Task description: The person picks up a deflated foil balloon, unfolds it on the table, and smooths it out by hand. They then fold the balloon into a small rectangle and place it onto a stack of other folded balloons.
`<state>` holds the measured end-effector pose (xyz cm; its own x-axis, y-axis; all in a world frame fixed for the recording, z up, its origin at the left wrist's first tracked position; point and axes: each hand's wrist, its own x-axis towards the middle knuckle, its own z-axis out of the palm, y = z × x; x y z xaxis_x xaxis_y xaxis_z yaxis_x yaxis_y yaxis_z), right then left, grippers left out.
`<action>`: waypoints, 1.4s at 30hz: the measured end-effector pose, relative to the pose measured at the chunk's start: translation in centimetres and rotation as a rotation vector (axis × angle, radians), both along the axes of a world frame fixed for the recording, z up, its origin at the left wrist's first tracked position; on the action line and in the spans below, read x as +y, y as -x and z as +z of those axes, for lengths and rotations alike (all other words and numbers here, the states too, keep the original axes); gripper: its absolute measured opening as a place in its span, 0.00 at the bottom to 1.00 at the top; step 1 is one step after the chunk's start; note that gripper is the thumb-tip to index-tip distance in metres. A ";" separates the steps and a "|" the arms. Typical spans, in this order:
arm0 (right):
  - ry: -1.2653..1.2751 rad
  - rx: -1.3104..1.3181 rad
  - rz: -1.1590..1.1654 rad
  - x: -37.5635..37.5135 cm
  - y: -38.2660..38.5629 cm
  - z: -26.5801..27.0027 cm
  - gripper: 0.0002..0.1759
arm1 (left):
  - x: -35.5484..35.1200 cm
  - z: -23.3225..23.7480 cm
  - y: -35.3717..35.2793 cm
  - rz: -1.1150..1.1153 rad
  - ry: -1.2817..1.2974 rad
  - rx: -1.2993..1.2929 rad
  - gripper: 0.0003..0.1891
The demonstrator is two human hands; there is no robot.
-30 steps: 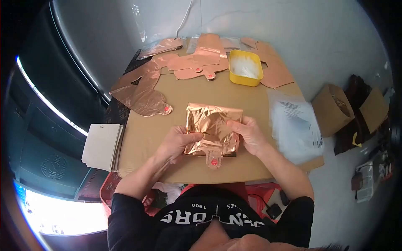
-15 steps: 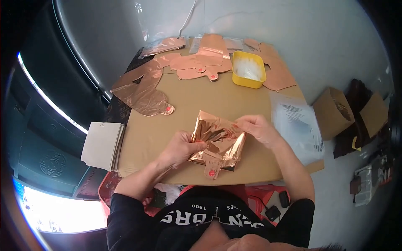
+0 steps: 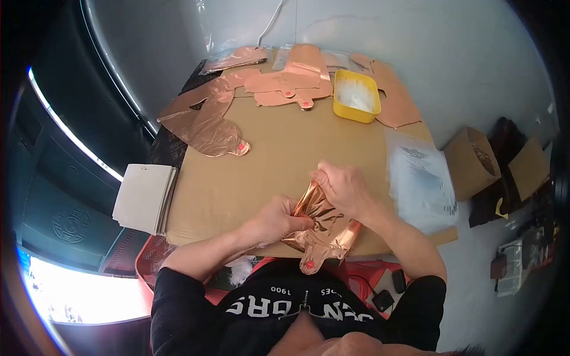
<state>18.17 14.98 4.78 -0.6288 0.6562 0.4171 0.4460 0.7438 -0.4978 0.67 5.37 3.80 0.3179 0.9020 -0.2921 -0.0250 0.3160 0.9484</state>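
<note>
A shiny copper-coloured foil piece [image 3: 329, 226] is bunched between my hands near the table's front edge, its tab with a red dot pointing toward my body. My left hand [image 3: 282, 220] is closed on its left side, thumb on top. My right hand [image 3: 339, 188] grips the upper corner in closed fingers, and the foil is creased between the two hands. What lies under the foil is mostly hidden.
More flat copper foil shapes [image 3: 208, 127] lie at the table's left and back. A yellow tub [image 3: 356, 114] stands at the back right. Clear plastic bags [image 3: 418, 184] lie on the right, white cards [image 3: 142, 197] on the left. Open cardboard boxes [image 3: 471, 163] stand beyond the table's right edge.
My right hand has moved left and inward with the foil's upper edge, and my left hand slightly right and down. The foil is more gathered and nearer my body.
</note>
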 end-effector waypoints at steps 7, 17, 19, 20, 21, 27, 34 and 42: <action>-0.064 0.033 0.061 0.7 0.0 -0.5 0.22 | 0.2 -1.1 0.4 0.005 -0.009 -0.030 0.05; 0.492 -0.010 0.162 4.6 -4.3 0.2 0.21 | 2.6 -1.4 3.4 0.209 -0.051 -0.013 0.06; 0.640 0.027 0.163 5.1 -4.4 -0.3 0.19 | 2.7 -1.1 3.0 0.238 -0.039 -0.073 0.05; 0.712 0.081 0.166 5.3 -4.4 -0.5 0.18 | 3.0 -1.4 3.1 0.233 -0.042 -0.069 0.05; 0.783 0.135 0.170 5.4 -4.4 -0.6 0.17 | 3.1 -1.6 3.1 0.229 -0.046 -0.065 0.05; 0.422 0.177 -0.025 4.7 -3.5 -0.6 0.07 | 4.1 -2.4 3.8 0.255 -0.081 -0.065 0.04; -0.401 0.013 0.173 0.2 -3.2 -1.0 0.29 | 4.8 -2.2 4.2 0.543 -0.048 -0.235 0.04; -0.353 0.102 0.230 -2.3 -0.4 -2.5 0.12 | 4.0 -2.7 3.4 0.514 -0.091 -0.211 0.04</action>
